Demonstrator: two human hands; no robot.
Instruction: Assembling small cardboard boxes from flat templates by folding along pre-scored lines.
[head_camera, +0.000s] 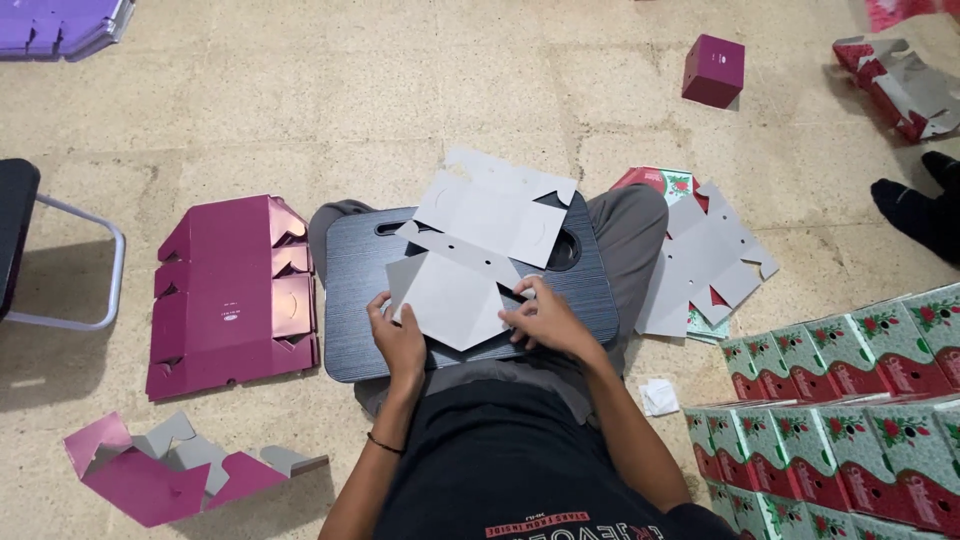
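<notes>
1. Cardboard blank (470, 265), grey side up, is laid flat on the dark lap tray (345, 320), which is taken as the landmark; the blank's upper flaps overhang the tray's far edge
2. Left hand (398, 340) is placed at the near left part of the tray, with the fingers curled over the left edge of the blank's folded lower panel, gripping it
3. Right hand (543, 318) is pressed on the blank's lower right edge, near the tray's middle; the fingers are bent down onto the card, and a full pinch cannot be confirmed
4. Stack of magenta blanks (230, 295) is laid on the floor just left of the tray
5. Part-folded magenta carton (160, 470) is found left of the tray, nearer the person
6. Grey unfolded blank (700, 265) is laid just right of the tray
7. Finished strawberry-print boxes (850, 400) are stacked well to the right of the tray
8. Small magenta box (713, 70) is set beyond the tray, to the far right
</notes>
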